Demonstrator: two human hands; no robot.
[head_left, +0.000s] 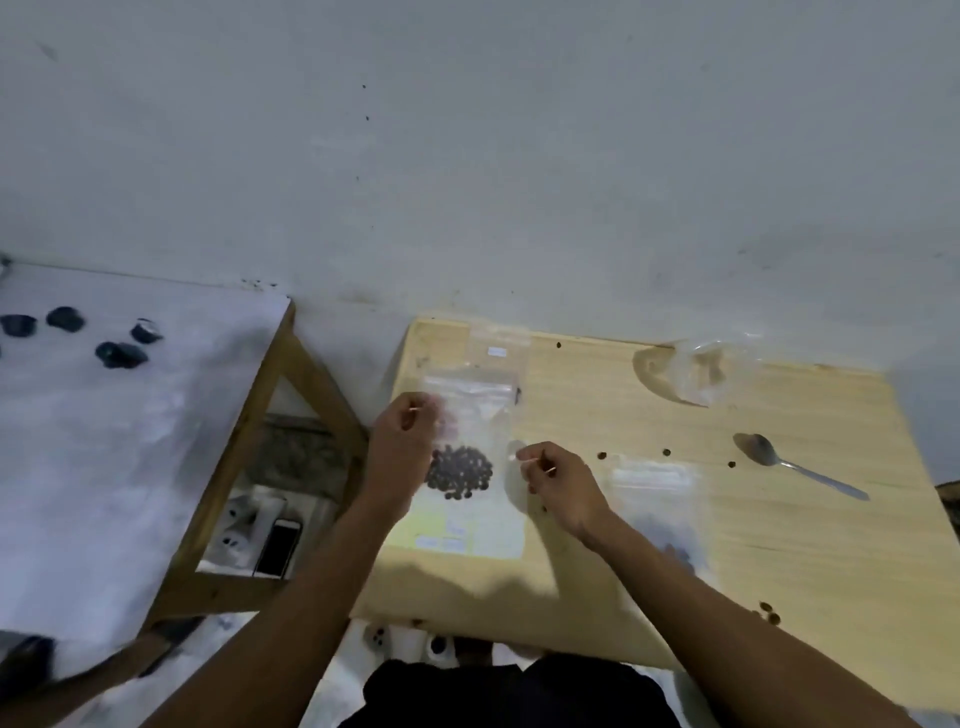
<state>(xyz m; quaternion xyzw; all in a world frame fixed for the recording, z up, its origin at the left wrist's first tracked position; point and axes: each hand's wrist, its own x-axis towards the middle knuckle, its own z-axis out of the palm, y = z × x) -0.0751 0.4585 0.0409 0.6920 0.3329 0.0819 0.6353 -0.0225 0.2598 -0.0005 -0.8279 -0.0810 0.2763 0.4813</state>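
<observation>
A clear zip bag with a clump of dark beans in its lower part is held up over the wooden table. My left hand pinches the bag's left edge near its top. My right hand pinches the bag's right edge, lower down. Under the bag lies a pale sheet with labels. Another clear zip bag lies flat on the table right of my right hand, some dark beans showing in its near end.
A metal spoon lies at the right. A crumpled clear bag sits at the back right. Loose beans dot the table. Left stands a white-covered surface with dark lumps, and a wooden frame over a phone.
</observation>
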